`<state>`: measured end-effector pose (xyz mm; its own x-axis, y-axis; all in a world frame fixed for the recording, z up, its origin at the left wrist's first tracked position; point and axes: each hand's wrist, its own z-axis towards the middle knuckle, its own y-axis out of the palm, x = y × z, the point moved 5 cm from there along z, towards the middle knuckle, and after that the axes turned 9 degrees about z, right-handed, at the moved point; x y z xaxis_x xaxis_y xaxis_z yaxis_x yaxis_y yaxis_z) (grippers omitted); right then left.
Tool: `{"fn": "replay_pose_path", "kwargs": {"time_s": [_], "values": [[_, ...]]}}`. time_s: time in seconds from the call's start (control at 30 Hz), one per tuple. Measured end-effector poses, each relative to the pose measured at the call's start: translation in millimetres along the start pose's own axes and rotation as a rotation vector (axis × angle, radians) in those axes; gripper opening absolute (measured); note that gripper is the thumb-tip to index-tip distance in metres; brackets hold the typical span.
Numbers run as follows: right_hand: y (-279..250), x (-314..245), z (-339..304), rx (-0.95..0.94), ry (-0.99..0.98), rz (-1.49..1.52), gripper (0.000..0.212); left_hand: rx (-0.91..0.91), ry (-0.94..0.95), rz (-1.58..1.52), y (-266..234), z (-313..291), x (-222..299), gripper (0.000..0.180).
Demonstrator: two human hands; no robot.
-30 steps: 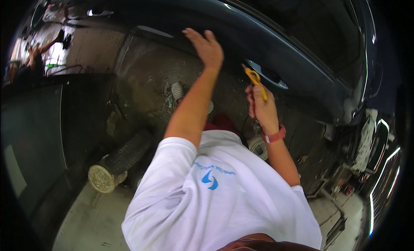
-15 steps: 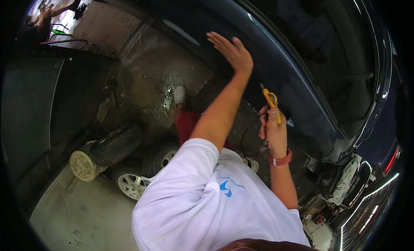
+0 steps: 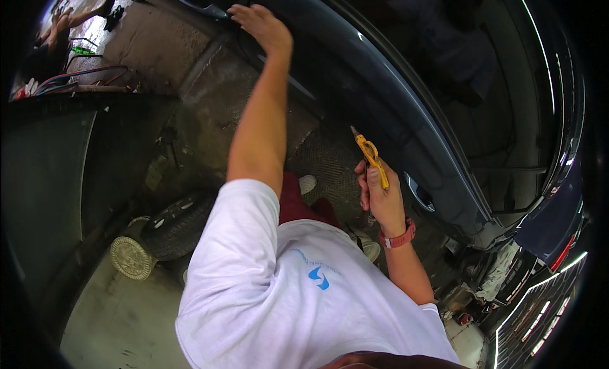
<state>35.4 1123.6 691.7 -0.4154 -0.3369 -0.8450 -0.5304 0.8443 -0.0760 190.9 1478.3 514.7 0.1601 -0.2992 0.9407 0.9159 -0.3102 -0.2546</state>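
Note:
My left hand [image 3: 265,31] is stretched out flat beside the dark blue car's side panel [image 3: 355,71], its fingers together and straight. It holds nothing, and whether the palm touches the paint I cannot tell. Lower and to the right, my right hand [image 3: 384,197] grips a yellow air blow gun [image 3: 370,154] with a narrow metal nozzle angled up and to the left. Close by the right hand is a shiny door handle [image 3: 420,192] on the car. A red watch [image 3: 398,234] circles my right wrist.
A loose tyre [image 3: 177,226] and a round patterned hub piece [image 3: 131,258] lie to my left. Beyond them is a dark panel [image 3: 47,172]. At the far upper left a person [image 3: 60,36] sits near hoses [image 3: 82,74]. Wet concrete floor [image 3: 219,83] runs alongside the car.
My left hand has swept left and farther along the car's side. The right hand has shifted slightly left, still with the blow gun. My body has stepped along too.

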Motion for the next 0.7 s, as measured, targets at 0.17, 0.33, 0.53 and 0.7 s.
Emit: {"fn": "replay_pose_path", "kwargs": {"time_s": [0.17, 0.33, 0.53, 0.7], "values": [[20.2, -19.0, 10.8, 0.006, 0.003, 0.006, 0.06, -0.297, 0.804, 0.168, 4.3, -156.6, 92.8, 0.088], [22.7, -20.3, 9.9, 0.018, -0.024, 0.052, 0.059, -0.116, 0.622, 0.316, -15.9, -34.7, 51.5, 0.074], [-6.4, -8.0, -2.2, 0.147, -0.05, 0.152, 0.056, -0.206, 0.721, 0.196, -10.3, -51.6, 80.5, 0.095], [-34.3, 3.2, -26.9, 0.239, -0.052, 0.211, 0.055, -0.422, 0.952, 0.22, 17.0, -160.9, 103.9, 0.096]]}}
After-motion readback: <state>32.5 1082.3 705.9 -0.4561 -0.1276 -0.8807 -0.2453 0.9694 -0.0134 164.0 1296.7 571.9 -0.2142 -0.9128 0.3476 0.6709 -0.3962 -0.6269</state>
